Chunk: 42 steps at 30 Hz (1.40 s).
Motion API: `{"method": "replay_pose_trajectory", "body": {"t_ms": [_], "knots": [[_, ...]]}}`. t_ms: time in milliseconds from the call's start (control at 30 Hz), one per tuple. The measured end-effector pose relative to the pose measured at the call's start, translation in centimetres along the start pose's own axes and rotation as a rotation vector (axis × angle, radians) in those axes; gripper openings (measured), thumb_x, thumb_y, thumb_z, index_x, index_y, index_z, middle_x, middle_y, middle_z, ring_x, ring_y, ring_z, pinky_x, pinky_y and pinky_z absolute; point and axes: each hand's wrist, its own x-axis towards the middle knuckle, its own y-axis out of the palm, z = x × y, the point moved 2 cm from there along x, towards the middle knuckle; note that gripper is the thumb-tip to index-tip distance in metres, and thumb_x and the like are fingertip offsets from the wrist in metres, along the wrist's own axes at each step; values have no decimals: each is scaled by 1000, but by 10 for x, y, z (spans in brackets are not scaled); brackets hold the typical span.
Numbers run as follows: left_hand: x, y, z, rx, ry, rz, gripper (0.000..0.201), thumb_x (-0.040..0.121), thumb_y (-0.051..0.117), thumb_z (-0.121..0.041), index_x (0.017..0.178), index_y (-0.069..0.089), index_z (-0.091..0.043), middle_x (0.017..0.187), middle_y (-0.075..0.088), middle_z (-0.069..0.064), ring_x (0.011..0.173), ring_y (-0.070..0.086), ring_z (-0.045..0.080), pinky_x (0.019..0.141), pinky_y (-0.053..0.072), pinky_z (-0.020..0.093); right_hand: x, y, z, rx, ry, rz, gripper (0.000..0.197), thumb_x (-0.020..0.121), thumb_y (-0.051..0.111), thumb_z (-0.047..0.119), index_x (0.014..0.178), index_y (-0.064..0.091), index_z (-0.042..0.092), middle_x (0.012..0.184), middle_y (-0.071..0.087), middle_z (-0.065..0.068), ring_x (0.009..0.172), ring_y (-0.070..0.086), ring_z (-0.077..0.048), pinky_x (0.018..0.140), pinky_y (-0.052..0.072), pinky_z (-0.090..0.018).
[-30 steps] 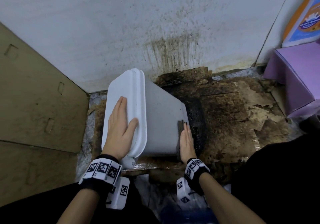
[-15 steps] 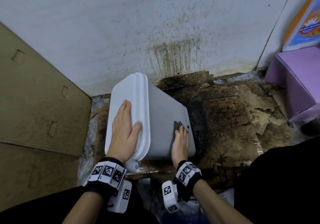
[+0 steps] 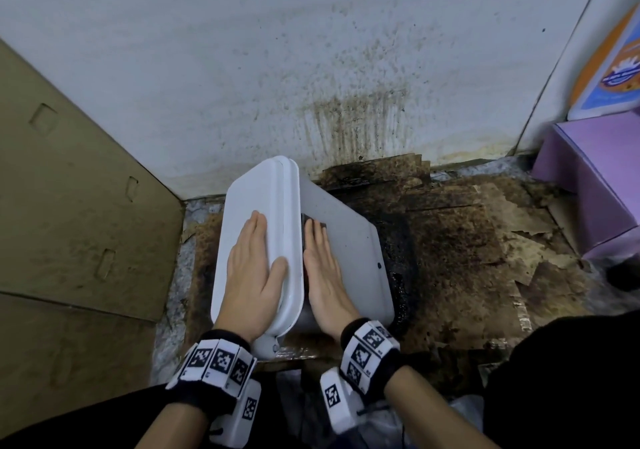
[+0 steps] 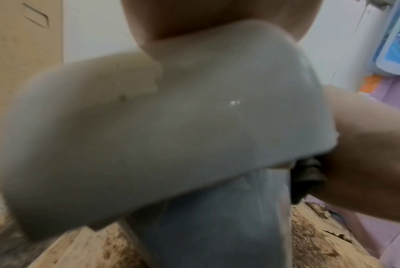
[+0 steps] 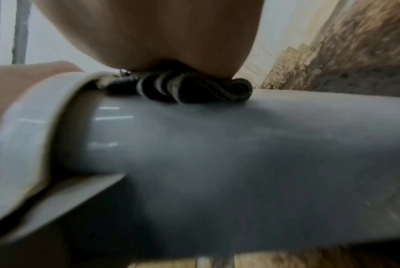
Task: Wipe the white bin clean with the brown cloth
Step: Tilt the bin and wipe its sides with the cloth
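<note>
The white bin (image 3: pixel 349 251) lies tipped on its side on the stained floor, its lid (image 3: pixel 249 202) facing left. My left hand (image 3: pixel 251 258) rests flat on the lid with straight fingers. Flat on the bin's upturned side wall, right beside the lid rim, my right hand (image 3: pixel 320 261) presses the folded brown cloth (image 3: pixel 311 223) down; only the cloth's far edge shows past the fingertips. In the right wrist view the bunched cloth (image 5: pixel 194 88) sits squeezed between my palm and the bin wall (image 5: pixel 240 145). The left wrist view shows the lid (image 4: pixel 171 127) close up and blurred.
A stained white wall (image 3: pixel 311 67) stands right behind the bin. Cardboard panels (image 3: pixel 69 206) close off the left side. Dirty, torn cardboard (image 3: pixel 467 258) covers the floor to the right. A purple box (image 3: pixel 595 185) stands at the far right, and my dark-clothed knees fill the lower edge.
My right hand slid the cloth leftward across the bin's side wall, from its bottom end to the lid rim. The left hand stayed flat on the lid.
</note>
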Motion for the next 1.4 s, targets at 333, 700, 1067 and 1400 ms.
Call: {"method": "replay_pose_trajectory", "body": {"t_ms": [333,700,1067,1400], "knots": [[-4,0,-8,-37,13,19,74,95,26,-50,160,3,-22,168,0,-9,153,-4,3,125,6,46,75,-43,-8,-210,-35,176,56,109,6,40,154,-25,25,159,-34,11,148,-30,-7,125,-14,-42],[-6,-5,-12,-95,10,18,70,97,31,-49,159,6,-28,167,2,-16,153,2,4,125,7,39,91,-79,-119,-162,297,105,56,110,8,35,155,-21,18,164,-28,2,152,-25,-13,124,-14,-39],[-6,-7,-5,-103,1,17,69,97,31,-49,159,6,-29,167,3,-16,153,3,6,125,11,47,93,-79,-137,-18,429,7,57,110,10,36,158,-16,18,166,-25,1,152,-24,-14,123,-15,-35],[-5,-4,-10,-71,38,15,69,97,28,-50,158,4,-29,167,2,-12,153,0,6,124,9,46,74,-37,-18,72,100,60,54,110,12,40,157,-15,35,164,-27,9,149,-28,-8,122,-15,-40]]}}
